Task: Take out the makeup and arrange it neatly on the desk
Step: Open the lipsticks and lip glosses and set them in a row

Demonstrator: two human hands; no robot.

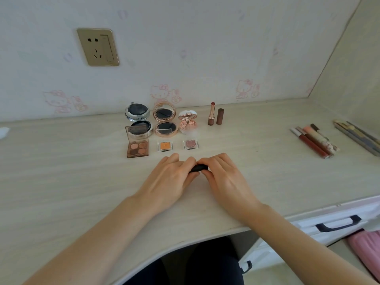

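While the left hand (170, 175) pinches one end of the small black tube (199, 168) and the right hand (224, 177) pinches the other, low over the tabletop (61, 171), the cap probably wants a straight pull. Then stand tube and cap upright beside the open lipstick (211, 114), keeping the row even.
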